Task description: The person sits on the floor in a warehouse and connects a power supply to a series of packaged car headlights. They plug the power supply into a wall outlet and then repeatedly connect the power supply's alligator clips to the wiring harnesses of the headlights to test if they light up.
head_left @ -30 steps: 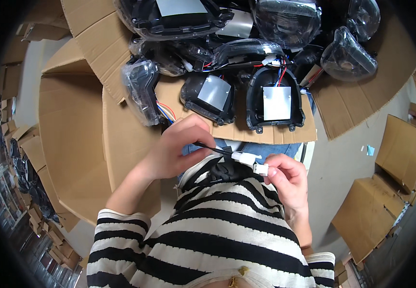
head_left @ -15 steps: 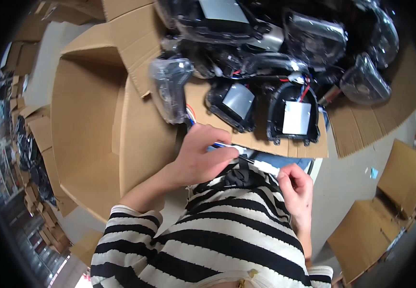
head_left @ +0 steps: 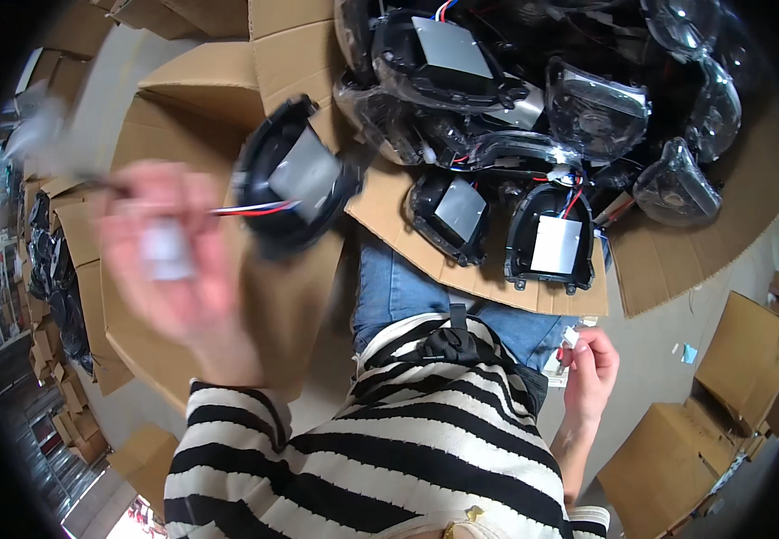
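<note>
My left hand [head_left: 169, 260], smeared by motion, is out to the left over an open cardboard box. Its fingers are curled round the red, white and blue wires [head_left: 259, 210] of a black lamp housing [head_left: 286, 171] with a silver plate, which hangs tilted beside it. A white connector [head_left: 167, 249] lies against the palm. Beyond the fingers, a dark cord leads toward a blurred whitish shape [head_left: 39, 135]. My right hand [head_left: 590, 373], low at the right by my hip, pinches a small white piece [head_left: 571, 337] with a bit of red under it.
Several black lamp housings and clear plastic-wrapped lamps [head_left: 596, 108] are heaped ahead on cardboard; two housings [head_left: 551, 238] lie near its front edge. The open cardboard box [head_left: 138, 314] stands at left. More cartons [head_left: 668, 458] sit on the floor at right.
My left hand has swung left and away from my lap, pulling the lamp housing off the cardboard by its wires. My right hand has moved slightly right and down; the cord no longer stretches between the hands.
</note>
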{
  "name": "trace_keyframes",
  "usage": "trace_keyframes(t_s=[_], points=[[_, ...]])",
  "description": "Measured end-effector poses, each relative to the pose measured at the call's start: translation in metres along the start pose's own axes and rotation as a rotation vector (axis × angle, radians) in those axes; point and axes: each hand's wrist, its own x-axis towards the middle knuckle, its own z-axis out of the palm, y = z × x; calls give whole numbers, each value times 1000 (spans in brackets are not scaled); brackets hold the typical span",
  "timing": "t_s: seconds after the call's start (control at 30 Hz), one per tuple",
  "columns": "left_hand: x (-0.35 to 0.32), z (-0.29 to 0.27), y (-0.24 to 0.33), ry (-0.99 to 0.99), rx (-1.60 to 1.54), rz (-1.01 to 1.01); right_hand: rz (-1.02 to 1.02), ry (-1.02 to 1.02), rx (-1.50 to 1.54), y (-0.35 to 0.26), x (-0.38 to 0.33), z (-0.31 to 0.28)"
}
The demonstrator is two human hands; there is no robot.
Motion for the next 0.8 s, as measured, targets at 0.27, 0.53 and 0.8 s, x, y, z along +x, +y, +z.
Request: trace_keyframes(t_s=[0.27,0.53,0.8], points=[[99,-182,173,296,650,581,41,-139,9,8,-10,7],[25,-265,-15,195,1166,-252,32,-217,-42,17,-11,6],[-21,-169,-56,189,1433,-90,36,-166,5,17,-10,-5]])
